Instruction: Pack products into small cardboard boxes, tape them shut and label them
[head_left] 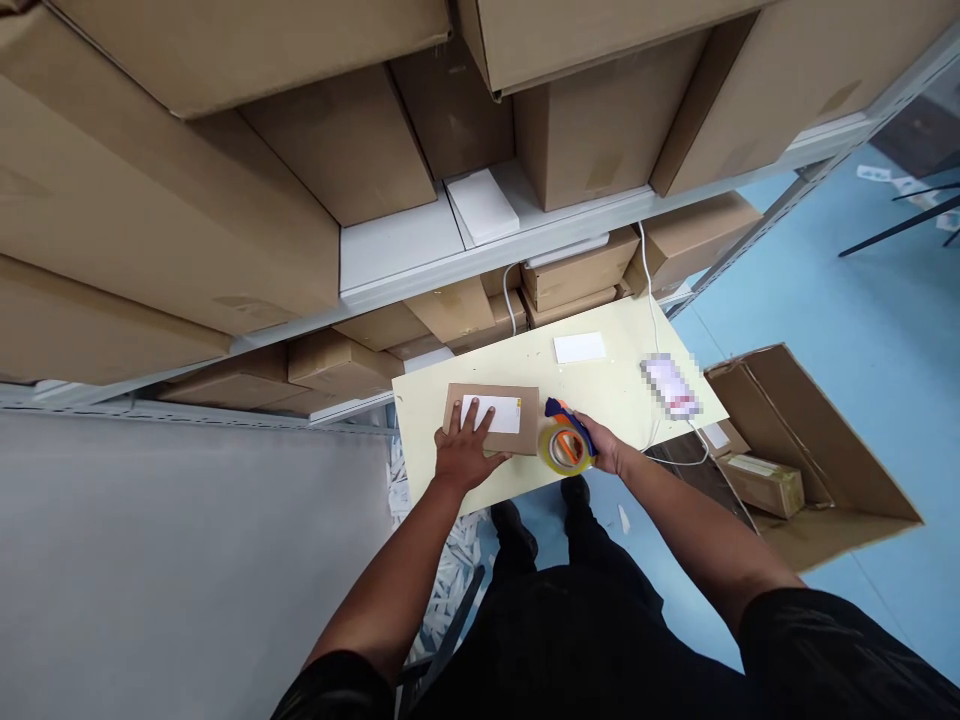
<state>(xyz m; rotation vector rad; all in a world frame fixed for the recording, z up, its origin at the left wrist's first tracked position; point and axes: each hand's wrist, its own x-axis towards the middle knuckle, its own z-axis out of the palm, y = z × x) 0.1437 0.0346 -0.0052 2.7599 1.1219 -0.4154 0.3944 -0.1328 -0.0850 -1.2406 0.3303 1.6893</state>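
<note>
A small brown cardboard parcel (517, 398) with a white label (501, 413) lies on a pale yellow table (600, 385). My left hand (463, 450) rests flat on the parcel's near left corner, fingers spread. My right hand (606, 445) grips a tape dispenser (566, 440) with a blue and orange handle and a roll of clear tape. The dispenser sits at the parcel's right end, touching or nearly touching it.
A white card (579, 347) and a blurred-out phone (671, 386) on a white cable lie further back on the table. Metal shelves (397, 250) stacked with cardboard boxes stand behind. An open carton (814, 450) holding a small box (763, 483) sits on the blue floor at the right.
</note>
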